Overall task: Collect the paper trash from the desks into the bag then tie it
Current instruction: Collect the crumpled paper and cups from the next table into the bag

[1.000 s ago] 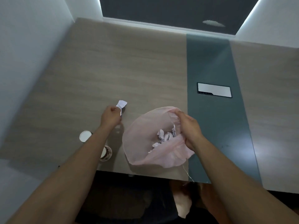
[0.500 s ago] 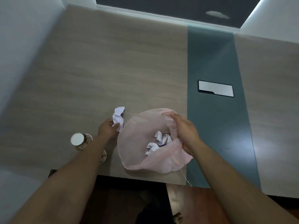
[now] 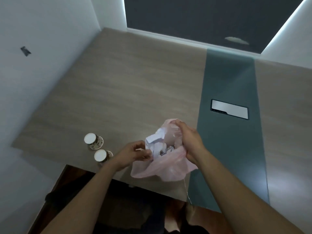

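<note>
Two hands holding a pink bag of paper open at the worktop's near edge.

The wooden worktop [image 3: 135,90] carries the pink bag [image 3: 170,168] near its front edge. The right hand [image 3: 190,141] grips the bag's bunched right rim, and the left hand [image 3: 133,153] pinches its left rim, touching the crumpled paper [image 3: 155,141] that pokes out of the mouth. Two paper cups [image 3: 93,141] stand just left of the hands.

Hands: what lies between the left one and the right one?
Head view: crumpled paper in the bag mouth lies between left hand and right hand.
</note>
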### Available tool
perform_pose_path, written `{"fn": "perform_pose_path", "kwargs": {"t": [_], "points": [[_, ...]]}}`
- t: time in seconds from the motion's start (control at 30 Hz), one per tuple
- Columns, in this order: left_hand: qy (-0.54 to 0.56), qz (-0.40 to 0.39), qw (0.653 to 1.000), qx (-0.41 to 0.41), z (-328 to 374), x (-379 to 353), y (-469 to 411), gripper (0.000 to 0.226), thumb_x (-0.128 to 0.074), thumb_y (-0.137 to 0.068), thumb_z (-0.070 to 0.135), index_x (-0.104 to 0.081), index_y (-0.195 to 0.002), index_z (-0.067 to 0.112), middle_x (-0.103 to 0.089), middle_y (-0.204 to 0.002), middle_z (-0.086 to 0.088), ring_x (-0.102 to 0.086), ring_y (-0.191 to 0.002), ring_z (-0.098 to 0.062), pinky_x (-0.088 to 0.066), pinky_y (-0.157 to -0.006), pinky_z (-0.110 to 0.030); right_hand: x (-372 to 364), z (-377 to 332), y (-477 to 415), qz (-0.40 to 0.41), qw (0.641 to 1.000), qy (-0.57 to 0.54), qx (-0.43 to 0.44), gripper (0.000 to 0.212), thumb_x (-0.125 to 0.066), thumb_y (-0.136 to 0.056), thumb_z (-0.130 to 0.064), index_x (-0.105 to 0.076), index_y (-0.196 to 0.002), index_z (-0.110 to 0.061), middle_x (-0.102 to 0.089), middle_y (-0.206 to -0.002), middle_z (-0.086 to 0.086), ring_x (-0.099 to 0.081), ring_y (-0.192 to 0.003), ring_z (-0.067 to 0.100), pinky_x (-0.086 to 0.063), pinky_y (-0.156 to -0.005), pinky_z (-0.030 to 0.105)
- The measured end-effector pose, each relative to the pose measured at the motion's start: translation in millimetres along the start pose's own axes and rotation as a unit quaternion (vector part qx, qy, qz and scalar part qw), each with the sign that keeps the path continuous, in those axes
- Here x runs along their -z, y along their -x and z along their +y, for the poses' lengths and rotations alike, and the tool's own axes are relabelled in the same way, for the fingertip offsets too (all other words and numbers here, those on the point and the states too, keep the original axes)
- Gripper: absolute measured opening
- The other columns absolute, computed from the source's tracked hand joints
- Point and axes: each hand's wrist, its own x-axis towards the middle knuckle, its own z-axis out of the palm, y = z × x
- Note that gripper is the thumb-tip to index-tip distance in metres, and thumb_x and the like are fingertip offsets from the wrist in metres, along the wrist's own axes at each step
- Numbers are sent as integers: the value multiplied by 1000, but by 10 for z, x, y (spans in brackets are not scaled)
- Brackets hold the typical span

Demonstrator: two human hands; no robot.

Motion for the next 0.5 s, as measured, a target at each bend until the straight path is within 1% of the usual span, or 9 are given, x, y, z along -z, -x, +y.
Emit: {"fn": "perform_pose_path", "kwargs": {"t": [0.1,0.13,0.2,0.23,0.3,0.33,0.4,0.43,0.5], "points": [[-47,40,998,-18,11,-415,109,40,-85,-90,23,-69,-112,-7,-72,-89,-8,-63,-86,-17,-54,-81,-37,99,-68,95,-21,1000,1,-1,31,-72,-99,-46,-85,-107,-19,-84,-100,14,-81,-91,37,-66,-75,45],[-69,49,996,-33,29,-543,141,35,-83,-90,22,-72,-111,-3,-72,-89,-3,-62,-84,-15,-50,-80,-35,138,-96,122,-27,1000,0,-4,32,-72,-100,-46,-84,-109,-18,-84,-99,14,-82,-91,37,-67,-75,45],[-131,53,988,-58,37,-756,197,17,-74,-94,9,-78,-110,6,-78,-95,6,-66,-85,-9,-52,-80,-29,214,-148,157,-39,999,-5,-11,35,-73,-99,-47,-83,-111,-15,-83,-100,17,-81,-93,39,-68,-82,50],[-168,54,982,-68,24,-839,230,20,-69,-93,5,-80,-109,12,-79,-97,11,-68,-84,-6,-53,-79,-26,251,-177,168,-45,999,-10,-10,36,-74,-99,-46,-83,-111,-14,-83,-101,19,-81,-97,42,-67,-88,55],[-253,57,963,-78,28,-976,317,30,-63,-86,8,-79,-107,23,-75,-97,19,-66,-82,-1,-52,-77,-21,302,-234,172,-63,998,-16,-2,36,-76,-97,-47,-83,-111,-14,-83,-103,19,-80,-101,43,-63,-97,63],[-291,58,951,-80,16,-1021,354,33,-63,-84,8,-78,-109,26,-73,-99,18,-64,-82,0,-51,-78,-18,317,-262,175,-73,997,-17,3,37,-77,-96,-48,-83,-112,-15,-84,-102,17,-80,-101,41,-62,-99,63],[-367,62,925,-75,-12,-1077,421,32,-64,-87,5,-79,-112,19,-74,-108,6,-60,-86,1,-48,-78,-15,328,-305,178,-91,996,-14,9,41,-82,-92,-50,-82,-113,-15,-84,-100,13,-80,-102,38,-62,-99,61],[-398,65,913,-62,-9,-1108,457,30,-61,-89,6,-79,-111,16,-75,-111,0,-60,-88,-1,-49,-78,-17,323,-325,192,-106,994,-17,7,44,-85,-89,-50,-82,-113,-14,-84,-101,14,-80,-102,38,-62,-99,62],[-433,87,897,-24,-30,-1146,508,33,-53,-86,26,-77,-107,18,-75,-112,-5,-66,-94,-14,-52,-82,-30,286,-329,215,-142,990,-24,-8,49,-88,-86,-50,-83,-116,-11,-83,-107,18,-80,-106,41,-60,-101,64]]}}
